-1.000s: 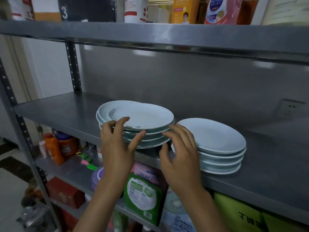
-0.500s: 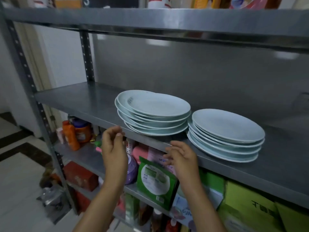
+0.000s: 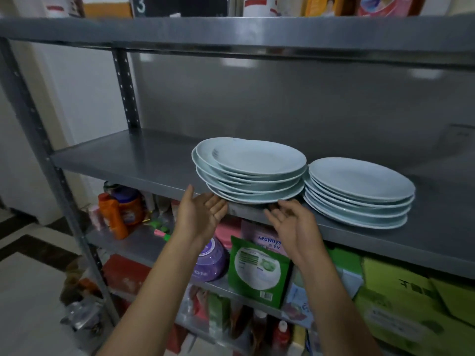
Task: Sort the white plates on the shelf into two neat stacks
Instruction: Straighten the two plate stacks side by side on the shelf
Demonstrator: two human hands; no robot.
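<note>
White plates in two stacks on the middle grey metal shelf (image 3: pixel 123 160), side by side near its front edge. Left stack (image 3: pixel 250 170) uneven: upper plates slid toward the right, rims stepped, bottom plate overhanging the shelf lip; faint dark print near the rim of the top plate, too small to read. Right stack (image 3: pixel 359 192) tidier, rims nearly aligned, just beside the left one and about touching it. Below the left stack, left hand (image 3: pixel 203 214) open, palm up, fingers spread, fingertips at the underside of the overhanging rim; contact hard to confirm. Right hand (image 3: pixel 293 222) likewise open, palm turned up and inward, fingers loosely curled under the right part of the same stack, gripping nothing. On the top shelf at the left, a dark board with a white "3" (image 3: pixel 140 5). On the lower shelf, from the left: an orange bottle (image 3: pixel 113 217) with a blurred label, a purple tub (image 3: pixel 212 260) with partial letters "ON", a pink pack (image 3: pixel 267 238) printed "seaways", a green pouch (image 3: pixel 257 273) with a white label and barcode, and a yellow-green box (image 3: pixel 401 299) with dark characters, not readable.
</note>
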